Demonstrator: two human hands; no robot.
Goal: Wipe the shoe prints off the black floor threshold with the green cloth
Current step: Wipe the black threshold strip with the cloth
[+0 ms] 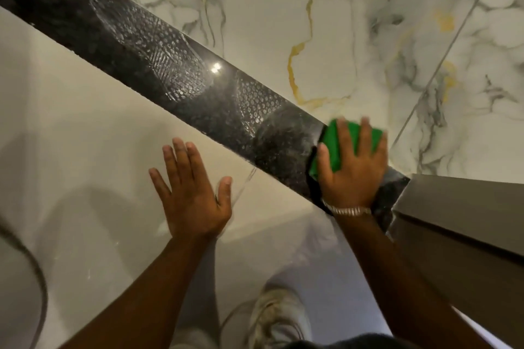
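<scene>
A glossy floor fills the frame: cream tile [71, 150] at lower left, white marble tile [354, 22] with grey and gold veins at upper right. Between them the black floor threshold [119, 34] runs diagonally from upper left to lower right. Two patterned shoe prints [158, 56] mark its middle stretch. The right hand [353, 167], fingers spread flat, presses the green cloth [334, 147] onto the threshold's lower right end, beside a brown door frame [467, 215]. A bracelet [347, 210] circles that wrist. The left hand [192, 193] lies open, palm down, on the cream tile just beside the threshold. A pale shoe [279, 317] shows at the bottom.
</scene>
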